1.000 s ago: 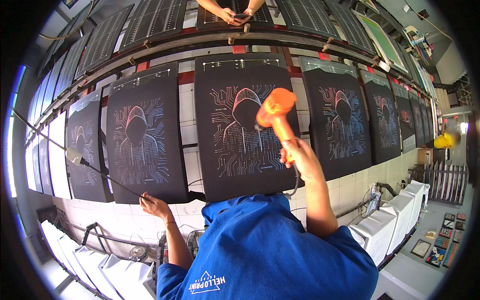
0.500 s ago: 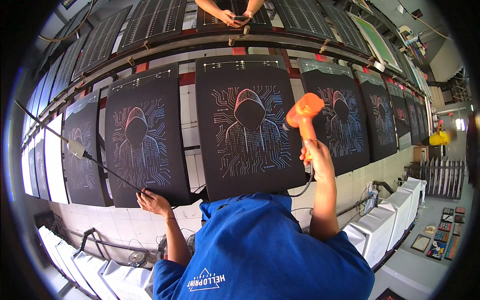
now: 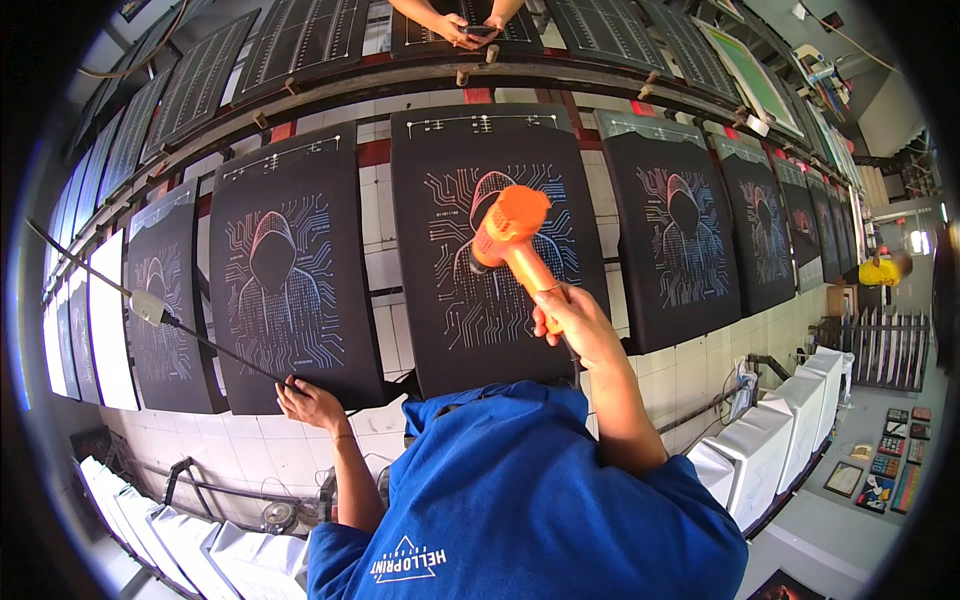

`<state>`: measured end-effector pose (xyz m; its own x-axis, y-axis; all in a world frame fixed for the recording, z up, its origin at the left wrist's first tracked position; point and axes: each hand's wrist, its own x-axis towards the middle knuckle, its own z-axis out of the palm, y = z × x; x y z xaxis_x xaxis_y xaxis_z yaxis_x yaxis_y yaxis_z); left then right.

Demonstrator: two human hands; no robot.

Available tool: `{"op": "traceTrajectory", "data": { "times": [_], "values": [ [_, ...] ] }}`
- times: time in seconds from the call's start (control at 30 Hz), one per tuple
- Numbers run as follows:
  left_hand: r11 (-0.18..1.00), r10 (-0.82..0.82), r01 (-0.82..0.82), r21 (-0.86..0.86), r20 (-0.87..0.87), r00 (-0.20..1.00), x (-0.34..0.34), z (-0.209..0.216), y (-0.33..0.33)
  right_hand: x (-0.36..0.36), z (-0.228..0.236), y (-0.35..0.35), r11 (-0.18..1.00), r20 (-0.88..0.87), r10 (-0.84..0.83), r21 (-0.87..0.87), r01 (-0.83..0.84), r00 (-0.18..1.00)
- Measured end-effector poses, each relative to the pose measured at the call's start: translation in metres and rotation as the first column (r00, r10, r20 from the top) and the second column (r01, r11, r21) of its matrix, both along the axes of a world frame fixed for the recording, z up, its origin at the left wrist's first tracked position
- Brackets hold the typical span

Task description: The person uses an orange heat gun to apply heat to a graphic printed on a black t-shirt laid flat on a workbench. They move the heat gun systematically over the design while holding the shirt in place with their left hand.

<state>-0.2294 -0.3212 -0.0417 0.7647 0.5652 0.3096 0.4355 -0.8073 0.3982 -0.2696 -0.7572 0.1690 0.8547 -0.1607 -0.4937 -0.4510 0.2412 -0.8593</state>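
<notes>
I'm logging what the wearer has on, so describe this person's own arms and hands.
The left hand and right hand are ungloved. Both forearms are bare below short blue sleeves. A thin dark band circles the left wrist. Finer markings are too small to tell.

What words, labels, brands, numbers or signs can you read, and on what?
Blue shirt: white lettering, upside down in view; legible, wording withheld.
Middle black panel: tiny marks within its print, too small to read.
Orange blower: no readable text.
Pictures at right: too small to read.
</notes>
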Motion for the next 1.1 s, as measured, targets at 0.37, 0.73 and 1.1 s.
{"op": "traceTrajectory", "data": {
  "times": [0.37, 0.73, 1.1],
  "values": [
    [0.999, -0.051, 0.050, 0.021, 0.004, 0.999, -0.003, 0.001, -0.002, -0.050, -0.001, -0.072, 0.904, -0.036, -0.403, -0.176, 0.391, 0.915],
    [0.999, -0.049, 0.049, 0.010, 0.028, 0.998, 0.000, 0.002, -0.001, -0.013, -0.008, 0.008, 0.999, -0.002, -0.023, 0.037, 0.023, 1.000],
    [0.999, -0.030, 0.030, 0.016, 0.010, 1.000, -0.002, 0.003, -0.003, -0.061, -0.003, -0.067, 0.897, -0.040, -0.414, -0.190, 0.400, 0.909]
  ]
}}
